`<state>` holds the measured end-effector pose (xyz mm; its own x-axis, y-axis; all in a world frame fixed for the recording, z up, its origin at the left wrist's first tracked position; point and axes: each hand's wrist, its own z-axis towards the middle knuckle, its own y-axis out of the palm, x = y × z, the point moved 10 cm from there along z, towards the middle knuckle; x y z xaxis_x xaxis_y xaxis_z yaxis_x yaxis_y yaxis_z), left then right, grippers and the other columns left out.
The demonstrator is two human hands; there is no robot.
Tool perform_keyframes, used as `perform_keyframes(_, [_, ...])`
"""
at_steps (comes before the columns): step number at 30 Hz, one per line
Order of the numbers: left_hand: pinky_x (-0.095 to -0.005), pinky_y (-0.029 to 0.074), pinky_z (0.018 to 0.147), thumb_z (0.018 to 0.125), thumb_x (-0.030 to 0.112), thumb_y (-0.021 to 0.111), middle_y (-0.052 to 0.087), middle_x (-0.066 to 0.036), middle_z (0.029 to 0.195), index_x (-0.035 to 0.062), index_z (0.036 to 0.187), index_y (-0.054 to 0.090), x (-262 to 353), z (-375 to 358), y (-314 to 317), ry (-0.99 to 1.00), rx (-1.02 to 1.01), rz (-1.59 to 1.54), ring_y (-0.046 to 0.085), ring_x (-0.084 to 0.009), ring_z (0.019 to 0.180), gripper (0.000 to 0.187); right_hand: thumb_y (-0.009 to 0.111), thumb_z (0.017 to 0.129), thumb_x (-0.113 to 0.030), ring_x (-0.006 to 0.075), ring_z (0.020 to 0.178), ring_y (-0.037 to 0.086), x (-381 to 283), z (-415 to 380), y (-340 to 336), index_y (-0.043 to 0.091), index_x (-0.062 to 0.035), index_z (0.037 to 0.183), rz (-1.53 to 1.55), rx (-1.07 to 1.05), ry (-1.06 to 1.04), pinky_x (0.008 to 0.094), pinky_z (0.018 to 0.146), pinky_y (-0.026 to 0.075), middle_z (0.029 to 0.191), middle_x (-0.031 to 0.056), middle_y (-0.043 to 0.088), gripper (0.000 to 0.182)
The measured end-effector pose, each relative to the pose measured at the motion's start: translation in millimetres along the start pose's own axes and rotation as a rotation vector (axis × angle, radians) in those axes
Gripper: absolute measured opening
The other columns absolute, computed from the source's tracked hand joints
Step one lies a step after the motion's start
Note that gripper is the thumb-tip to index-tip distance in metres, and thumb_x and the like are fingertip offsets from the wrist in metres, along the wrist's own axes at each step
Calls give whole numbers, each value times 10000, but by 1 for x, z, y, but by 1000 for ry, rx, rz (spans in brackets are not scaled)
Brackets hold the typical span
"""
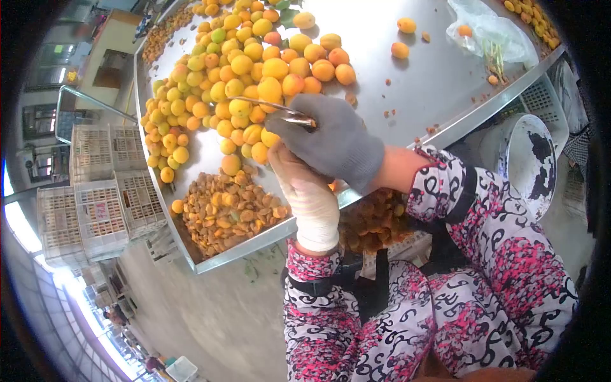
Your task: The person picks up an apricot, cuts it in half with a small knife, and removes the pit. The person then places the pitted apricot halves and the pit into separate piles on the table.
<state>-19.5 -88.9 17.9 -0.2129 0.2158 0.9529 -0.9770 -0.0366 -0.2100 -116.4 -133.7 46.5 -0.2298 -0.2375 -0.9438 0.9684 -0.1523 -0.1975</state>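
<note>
My right hand (337, 137), in a grey knitted glove, is closed around a small knife (262, 102); its thin blade points left over the apricots. Just below it, my left hand (305, 191) wears a white glove and presses against the right. Its fingers are curled, and whatever they hold is hidden behind the grey glove. A large heap of yellow-orange apricots (242, 65) lies beyond both hands on the metal table (375, 83). Nearer, left of my left hand, is a pile of brown apricot stones (229, 210).
Below the table edge sits a crate of orange-brown fruit pieces (375, 219). A clear plastic bag (493, 32) and two loose apricots (400, 50) lie on the table's far right side. Stacked plastic crates (98, 210) stand left; a worn white basin (529, 167) is right.
</note>
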Motion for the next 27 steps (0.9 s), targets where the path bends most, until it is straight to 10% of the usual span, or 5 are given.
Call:
perform_keyframes(12, [-248,254,416,883,567,389,341,-45,519,56,970,530,-56,-10,14,-746,-141,-1025,285,-144,421,537,637,793,-331,210,691,614,43,6,8,621,-42,1009,358,-266,165,312,611,483,777,143,617,362])
perform_keyframes(15, [-260,286,419,871,598,399,390,-59,538,30,971,534,-75,1,-46,-295,62,-174,328,-157,426,593,616,805,-388,199,757,621,-1,-15,19,627,-41,1008,-219,-503,-393,313,638,490,840,187,628,402])
perform_keyframes(20, [-262,371,532,872,578,432,498,-63,666,45,1070,541,-79,-21,-25,-839,280,-1038,450,-173,573,579,581,787,-519,216,717,623,14,-73,64,637,20,936,-155,-1008,46,319,657,490,768,178,634,562])
perform_keyframes(25, [-283,434,584,872,493,493,605,-98,987,85,1134,519,-41,-4,-41,-86,117,-194,603,-213,839,486,575,832,-447,139,516,539,18,-32,40,624,19,855,273,-729,348,262,501,437,641,89,590,469])
perform_keyframes(27, [-275,425,527,861,490,506,597,-109,994,95,1123,518,-89,-19,-4,-789,-14,-1109,610,-218,736,474,575,846,-415,108,457,496,22,-12,28,622,3,829,532,-563,473,241,444,404,602,55,563,422])
